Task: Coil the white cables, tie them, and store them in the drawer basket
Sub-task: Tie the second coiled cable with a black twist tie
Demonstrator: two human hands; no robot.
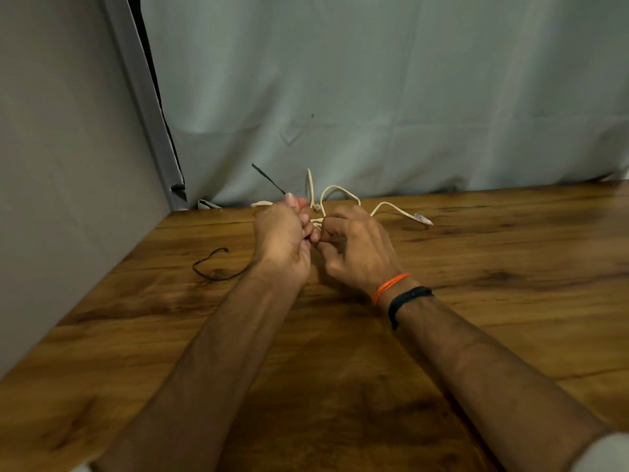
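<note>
Here, left hand (pixel 282 236) pinching black tie (pixel 269 178), right hand (pixel 357 250) fingers curled round white cable (pixel 340 190).

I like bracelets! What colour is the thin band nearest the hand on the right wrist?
Orange thread band, seen best in the head view.

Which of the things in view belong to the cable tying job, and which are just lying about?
In the job: white cable, black tie, left hand, right hand.
Lying about: black loop of cord on the wooden table, grey curtain.
</note>
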